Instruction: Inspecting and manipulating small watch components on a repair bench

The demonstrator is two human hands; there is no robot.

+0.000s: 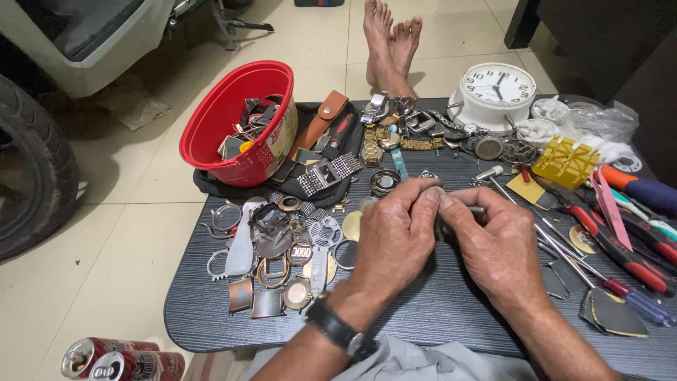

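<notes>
My left hand and my right hand meet above the middle of a low dark table. Their fingertips pinch a small metal part together; the part is mostly hidden between the fingers. A thin metal tool sticks out of my right hand's grip. I wear a black wristwatch on my left wrist. Several watch cases, rings and case backs lie just left of my left hand.
A red bucket of watch parts stands at the table's back left. A white alarm clock, a yellow holder block and screwdrivers lie at the right. Two drink cans rest on the floor. A tyre stands at the left.
</notes>
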